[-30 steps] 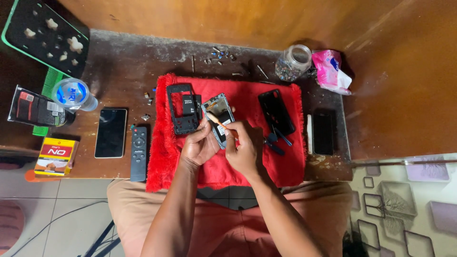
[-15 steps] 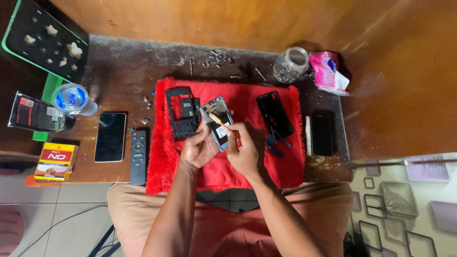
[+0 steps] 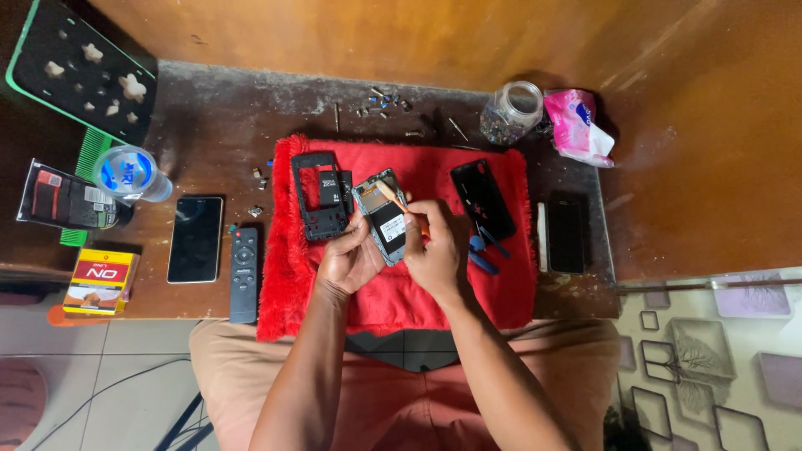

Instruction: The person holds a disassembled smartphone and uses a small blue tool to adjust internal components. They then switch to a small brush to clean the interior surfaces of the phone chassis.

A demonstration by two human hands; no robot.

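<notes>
Opened grey rectangular phone body, above the red fringed cloth, long axis tilted away from the person. Left hand fingers closed around its lower edge; right hand pinches a thin orange-handled tool, tip on the upper end.

Two hands, one opened phone, one remote, one jar.
</notes>
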